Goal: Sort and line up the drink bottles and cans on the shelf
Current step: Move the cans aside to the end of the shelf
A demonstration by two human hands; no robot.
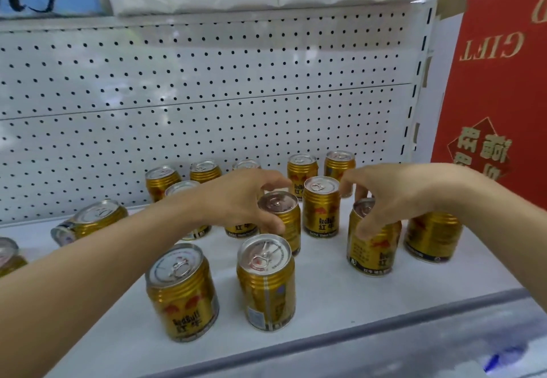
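- The left hand curls its fingers and thumb around a short gold aluminium drink can with a silver pull-tab lid at mid-shelf.
- The right hand grips a second gold can, thumb on its front face, fingers over the rim.
- Recommended handling: keep each can upright, grasp low on the wall rather than the lid, and slide it into line with the upright gold can standing between the hands.
- Turn labels outward; one gold can lying on its side at the left needs righting.
- The white shelf board carries loosely scattered cans; five stand along the perforated white back panel.
- Legible text, mirrored: "RedBull" with Chinese characters on the cans; "GIFT" on the red gift box.
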